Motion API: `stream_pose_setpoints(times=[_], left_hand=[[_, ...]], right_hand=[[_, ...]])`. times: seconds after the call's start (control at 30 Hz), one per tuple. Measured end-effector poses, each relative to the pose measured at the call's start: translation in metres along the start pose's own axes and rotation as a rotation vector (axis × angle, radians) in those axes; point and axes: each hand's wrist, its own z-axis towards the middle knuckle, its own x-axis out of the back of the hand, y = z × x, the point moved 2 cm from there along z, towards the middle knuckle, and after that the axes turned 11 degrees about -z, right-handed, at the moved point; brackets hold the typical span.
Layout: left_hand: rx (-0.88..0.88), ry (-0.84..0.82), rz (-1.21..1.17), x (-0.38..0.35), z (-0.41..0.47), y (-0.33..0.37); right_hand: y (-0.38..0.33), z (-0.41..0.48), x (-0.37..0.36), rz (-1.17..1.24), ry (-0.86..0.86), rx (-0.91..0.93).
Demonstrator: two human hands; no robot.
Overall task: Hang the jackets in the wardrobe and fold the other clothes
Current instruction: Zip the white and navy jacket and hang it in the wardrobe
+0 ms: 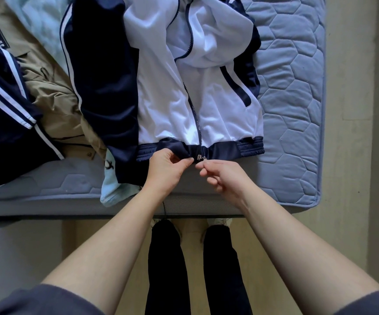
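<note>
A white and navy track jacket lies flat on the blue quilted mattress, hem toward me, its zipper partly parted higher up. My left hand pinches the navy hem band just left of the zipper's bottom end. My right hand pinches the small metal zipper pull at the hem. A navy sleeve with white stripes lies along the jacket's left side.
To the left lie a tan garment, a navy garment with white stripes and a light blue cloth hanging over the mattress edge. My legs in dark trousers stand against the bed. Pale floor runs along the right.
</note>
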Motion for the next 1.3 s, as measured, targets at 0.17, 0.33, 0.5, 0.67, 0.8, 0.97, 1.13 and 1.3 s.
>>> stream_pose_setpoints(times=[0.17,0.33,0.5,0.67,0.8,0.97,1.13,1.3], left_hand=[[0.03,0.015,0.124,0.004,-0.008,-0.011],[0.111,0.09,0.31,0.017,-0.018,-0.027],[0.201,0.072,0.363,0.025,-0.016,-0.016],[0.308,-0.02,0.637,0.029,-0.018,0.016],[-0.137,0.088,0.645,0.013,-0.016,0.063],[-0.115,0.031,0.648,-0.008,0.013,0.078],[-0.102,-0.034,0.719,-0.001,0.009,0.066],[0.045,-0.167,0.833,0.013,-0.009,0.036]], right_hand=[[-0.019,-0.001,-0.012,0.249,0.03,-0.03],[-0.065,0.004,-0.011,0.345,0.021,0.092],[-0.095,-0.005,-0.008,0.15,0.015,0.201],[-0.092,-0.015,-0.011,0.028,0.011,0.205],[-0.1,-0.021,-0.011,0.019,-0.014,0.205],[-0.113,-0.02,-0.009,0.009,-0.033,0.229],[-0.12,-0.02,-0.008,0.052,0.008,0.195],[-0.162,-0.022,-0.015,0.136,0.004,0.288]])
